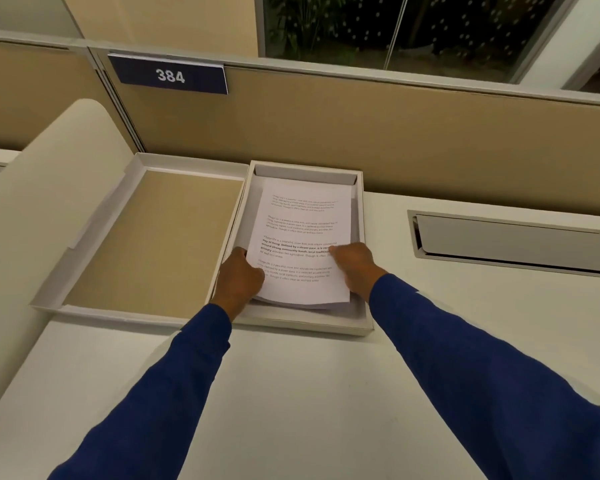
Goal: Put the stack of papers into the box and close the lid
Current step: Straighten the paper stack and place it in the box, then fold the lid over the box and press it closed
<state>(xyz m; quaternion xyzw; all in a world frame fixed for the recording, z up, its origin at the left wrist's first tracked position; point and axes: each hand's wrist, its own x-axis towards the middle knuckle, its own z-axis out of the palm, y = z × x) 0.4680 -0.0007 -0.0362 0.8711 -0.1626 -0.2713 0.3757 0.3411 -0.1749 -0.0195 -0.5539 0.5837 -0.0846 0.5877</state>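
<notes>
A stack of white printed papers [300,237] lies inside the shallow white box [362,271] at the middle of the desk. Its near end is raised a little off the box floor. My left hand [241,278] grips the stack's near-left edge. My right hand [354,266] holds its right edge, thumb on the top sheet. The box's lid [153,240] lies open and flat to the left of the box, its tan lining facing up and its right edge against the box.
A beige partition [395,133] with a "384" sign [170,76] runs behind the box. A metal cable hatch [513,242] is set into the white desk [291,393] at the right. A rounded cream panel [49,202] rises at the left.
</notes>
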